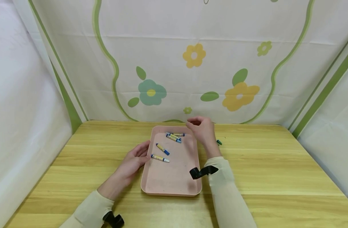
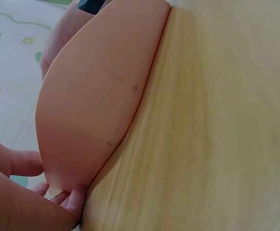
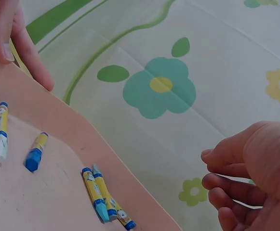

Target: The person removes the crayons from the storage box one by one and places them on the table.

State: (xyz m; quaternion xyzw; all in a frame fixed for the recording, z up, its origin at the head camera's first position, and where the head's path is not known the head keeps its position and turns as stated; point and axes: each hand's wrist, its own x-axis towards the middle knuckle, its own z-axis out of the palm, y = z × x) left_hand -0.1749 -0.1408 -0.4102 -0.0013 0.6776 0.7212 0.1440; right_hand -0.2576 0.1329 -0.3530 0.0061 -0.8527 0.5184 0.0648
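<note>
A pink tray (image 1: 174,177) stands on the wooden table, its long side running away from me. My left hand (image 1: 134,161) grips its left rim, thumb over the edge and other fingers against the outer wall. Inside lie a white crayon (image 1: 160,158), a dark blue crayon (image 1: 162,149) and, towards the far end, a light blue crayon (image 3: 95,195) among a small cluster. My right hand (image 1: 203,131) is raised over the tray's far right corner. Its fingers are loosely bent, with nothing visible between thumb and fingertips (image 3: 212,180).
A green-ended piece (image 1: 219,142), partly hidden by my right wrist, lies on the table right of the tray. A white curtain (image 1: 168,53) with flower prints hangs behind the table (image 1: 262,171). White cloth sides (image 1: 22,104) stand at left and right.
</note>
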